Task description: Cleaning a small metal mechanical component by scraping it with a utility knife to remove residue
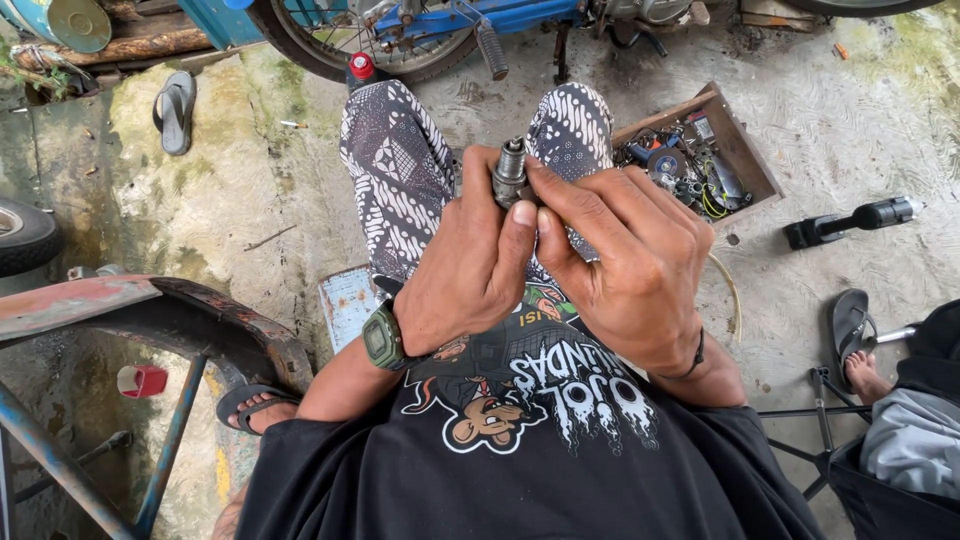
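**Ana:** Your black shirt with the cartoon mouse print point(520, 400) is the closest thing to the camera. Just above it, both your hands meet over your lap.

**Ben:** What are you holding there?

**Ana:** You hold a small grey metal spark plug point(509, 172). It stands almost upright between your hands, in front of your knees. Your left hand point(470, 270) is curled around its lower part, with the thumb pressed on the side. Your right hand point(630, 265) is bent too, and its fingertips point(537, 175) pinch the plug from the other side. Both hands are closed on it, and your thumbs touch each other.

**Ben:** What is on your wrists?

**Ana:** You wear a chunky green watch point(383, 338) on the left wrist and a thin dark band point(697, 355) on the right.

**Ben:** And around you?

**Ana:** Your legs are in black and white patterned trousers point(395, 180). Past your right knee sits a wooden box full of small metal parts and wires point(735, 140) on the grey concrete floor point(840, 120). Near it lies a black tool with a long handle point(850, 220). Beyond your knees stands a blue motorbike point(480, 25). A grey sandal point(175, 110) lies well apart on your left. Another person's foot in a sandal point(855, 350) shows at the right edge.
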